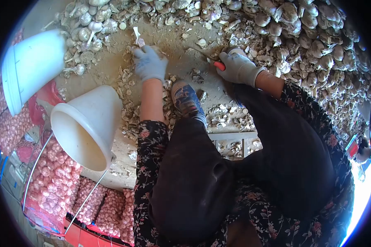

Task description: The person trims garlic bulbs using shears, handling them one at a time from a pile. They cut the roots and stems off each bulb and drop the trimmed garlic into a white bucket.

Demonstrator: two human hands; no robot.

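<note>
My left hand [149, 65], in a grey-white work glove, is closed around a garlic bulb [141, 42]. The bulb's pale stem points up and away from me, and most of the bulb is hidden by the fingers. My right hand [237, 69], gloved the same way, grips a knife by its red handle [219, 66]. Its thin blade [200, 52] points left toward the left hand, apart from the garlic. Under both hands lies a dusty floor [177, 53] strewn with garlic skins and trimmings.
Heaped garlic with stems [313, 37] rises at the right, and loose trimmed bulbs [92, 31] lie at the upper left. Two buckets, a white one [111, 107] and a bluish-white one [37, 61], lie tipped at the left. Net sacks of garlic [53, 177] stand at the lower left.
</note>
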